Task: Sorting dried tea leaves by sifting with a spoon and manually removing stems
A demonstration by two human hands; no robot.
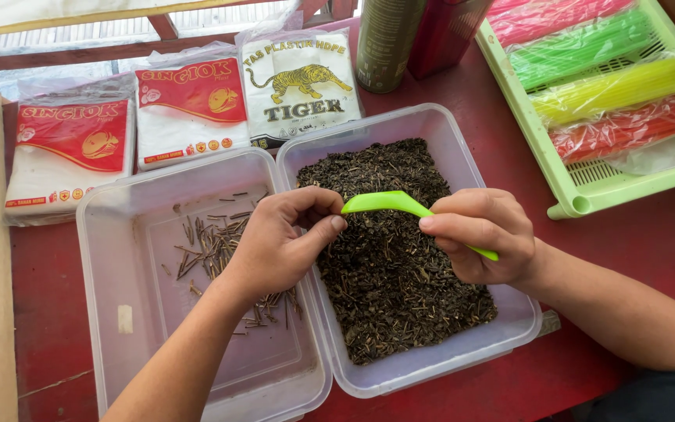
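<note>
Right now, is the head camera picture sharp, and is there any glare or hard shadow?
Head view: sharp on both hands and the dried tea leaves; soft daylight, faint shadows only; mild glare on the clear plastic tubs and wrapped straw bundles; slight wide-angle bending at the edges.

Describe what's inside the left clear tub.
The left clear tub holds a thin scatter of brown stalks on a mostly bare bottom. The left hand and forearm cover some of them.

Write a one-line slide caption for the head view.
Right hand holds a green scoop over a tub of dried leaves; left hand pinches its tip.
</note>
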